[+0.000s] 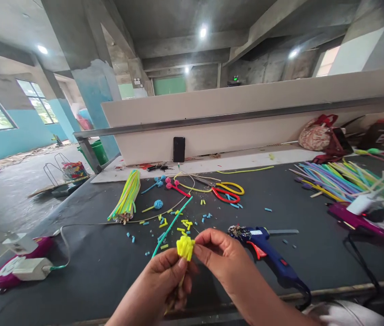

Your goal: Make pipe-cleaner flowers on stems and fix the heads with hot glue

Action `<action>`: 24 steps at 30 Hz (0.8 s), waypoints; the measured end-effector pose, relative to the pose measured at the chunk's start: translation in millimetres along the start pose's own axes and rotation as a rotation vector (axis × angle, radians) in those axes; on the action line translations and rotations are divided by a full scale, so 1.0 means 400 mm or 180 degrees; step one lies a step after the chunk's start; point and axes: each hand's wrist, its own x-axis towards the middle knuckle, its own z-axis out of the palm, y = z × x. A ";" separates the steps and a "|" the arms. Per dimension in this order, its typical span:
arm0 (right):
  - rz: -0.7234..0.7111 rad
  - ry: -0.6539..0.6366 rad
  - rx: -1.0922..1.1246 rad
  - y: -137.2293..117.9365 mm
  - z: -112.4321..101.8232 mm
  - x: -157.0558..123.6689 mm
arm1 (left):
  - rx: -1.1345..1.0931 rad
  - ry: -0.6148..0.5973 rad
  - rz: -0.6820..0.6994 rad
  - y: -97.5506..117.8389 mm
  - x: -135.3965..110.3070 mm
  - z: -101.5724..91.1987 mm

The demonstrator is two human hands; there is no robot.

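Observation:
A yellow flower head (185, 247), made of short fuzzy pipe-cleaner pieces, stands upright between my two hands. My left hand (163, 276) is closed around its stem, with the thumb just under the head. From the right, my right hand (224, 253) pinches at the side of the head; whether a small loose piece is between its fingertips is hidden. Just beyond the hands lies a teal pipe cleaner (174, 224), among cut yellow pieces (187, 224) and cut blue pieces (207, 216). A blue glue gun (269, 253) rests right of my right hand.
Scissors (227, 192), a blue ball flower (158, 204) and a pipe-cleaner bundle (127, 194) lie farther back. A phone (178, 149) leans on the back panel. Purple power strips stand left (18, 267) and right (364, 219), with cables. More pipe cleaners (334, 174) lie at right.

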 end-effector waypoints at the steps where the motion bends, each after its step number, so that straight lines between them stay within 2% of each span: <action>1: -0.0080 -0.0003 -0.0144 -0.002 -0.004 0.000 | 0.0103 0.0013 -0.0020 0.004 -0.002 0.001; 7: -0.0424 0.0045 -0.0753 -0.005 -0.014 0.004 | 0.0893 0.0317 0.0079 0.003 0.012 0.000; 12: -0.0284 0.0090 -0.0889 0.005 -0.011 0.012 | 0.1319 0.0434 0.0286 -0.019 0.027 -0.007; 15: -0.0059 0.0208 -0.0664 0.015 -0.004 0.012 | 0.1432 0.0513 0.0448 -0.026 0.026 -0.005; 19: 0.0136 0.0041 -0.0260 0.019 0.003 0.007 | 0.1072 0.0479 0.0519 -0.032 0.028 0.001; 21: -0.0019 0.0045 -0.0581 0.014 -0.003 0.009 | 0.0664 0.0459 0.0539 -0.031 0.034 0.002; 24: -0.0521 0.0263 -0.1420 0.004 -0.023 0.026 | 0.0228 0.0403 0.0511 -0.014 0.049 -0.002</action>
